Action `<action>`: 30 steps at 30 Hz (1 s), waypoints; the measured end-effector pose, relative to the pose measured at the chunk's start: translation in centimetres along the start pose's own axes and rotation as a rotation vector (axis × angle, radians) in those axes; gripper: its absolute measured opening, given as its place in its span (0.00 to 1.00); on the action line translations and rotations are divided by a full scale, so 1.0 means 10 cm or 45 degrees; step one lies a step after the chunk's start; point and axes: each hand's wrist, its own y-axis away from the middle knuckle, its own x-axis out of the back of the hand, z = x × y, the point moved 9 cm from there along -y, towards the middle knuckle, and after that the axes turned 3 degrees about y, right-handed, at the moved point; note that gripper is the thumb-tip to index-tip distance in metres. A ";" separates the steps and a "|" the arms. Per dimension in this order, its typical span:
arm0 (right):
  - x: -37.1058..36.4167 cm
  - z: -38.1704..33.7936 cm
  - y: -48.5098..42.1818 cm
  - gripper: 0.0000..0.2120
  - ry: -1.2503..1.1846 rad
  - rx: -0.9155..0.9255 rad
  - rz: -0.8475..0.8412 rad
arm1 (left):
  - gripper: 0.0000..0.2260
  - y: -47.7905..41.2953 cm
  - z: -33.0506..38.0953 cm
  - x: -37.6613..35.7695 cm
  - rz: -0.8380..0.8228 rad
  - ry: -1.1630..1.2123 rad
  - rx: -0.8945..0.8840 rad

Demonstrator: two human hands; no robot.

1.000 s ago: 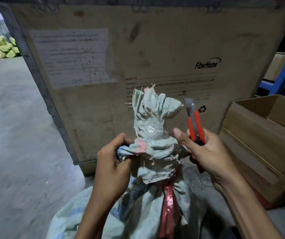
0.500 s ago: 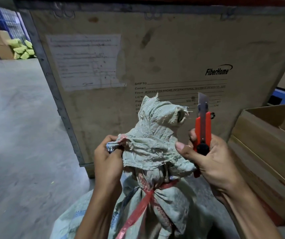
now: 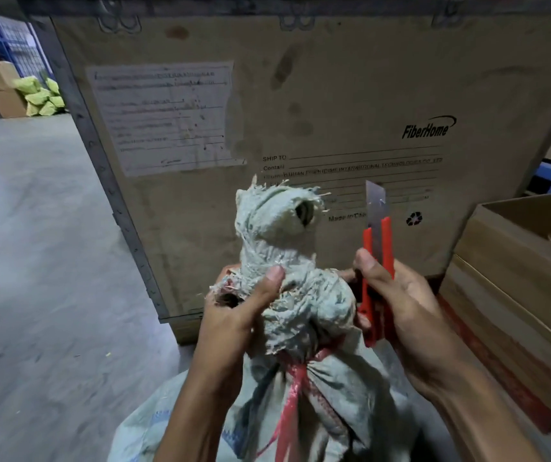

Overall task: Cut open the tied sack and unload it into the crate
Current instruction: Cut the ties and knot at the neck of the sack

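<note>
Left hand (image 3: 234, 315) clamped on bunched neck of grey woven plastic sack (image 3: 287, 288) standing on floor; right hand (image 3: 397, 305) gripped red utility knife (image 3: 377, 261), blade out, upward. Best sliced red plastic tie (image 3: 297, 368) away from fingers.

Open floor (image 3: 34, 261) left of the sack (image 3: 301, 411); big crate (image 3: 334, 95) blocks behind, cardboard box (image 3: 517, 278) crowds the right.

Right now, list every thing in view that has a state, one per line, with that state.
sack: tied shut, neck bunched upright
red tie: knotted round the neck, uncut
utility knife: blade out, pointing up, clear of the sack
left hand: gripping the sack's neck
right hand: closed on the knife
cardboard box: top open
wooden crate: near side closed
</note>
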 end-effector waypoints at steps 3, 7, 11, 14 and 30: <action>0.04 -0.10 0.00 0.22 0.027 0.112 0.070 | 0.13 -0.03 -0.02 0.10 0.123 0.152 0.023; 0.12 -0.24 0.04 0.25 0.565 0.355 0.195 | 0.16 -0.03 0.07 0.18 0.157 0.098 -0.118; 0.08 -0.20 0.05 0.22 0.421 0.301 0.177 | 0.25 -0.10 0.05 0.24 0.083 0.105 -0.036; 0.05 -0.19 0.07 0.19 0.424 0.262 0.157 | 0.33 -0.08 0.02 0.16 -0.056 0.156 -0.003; 0.14 -0.04 0.05 0.37 -0.105 0.020 0.173 | 0.24 -0.02 0.09 -0.12 -0.195 0.292 0.046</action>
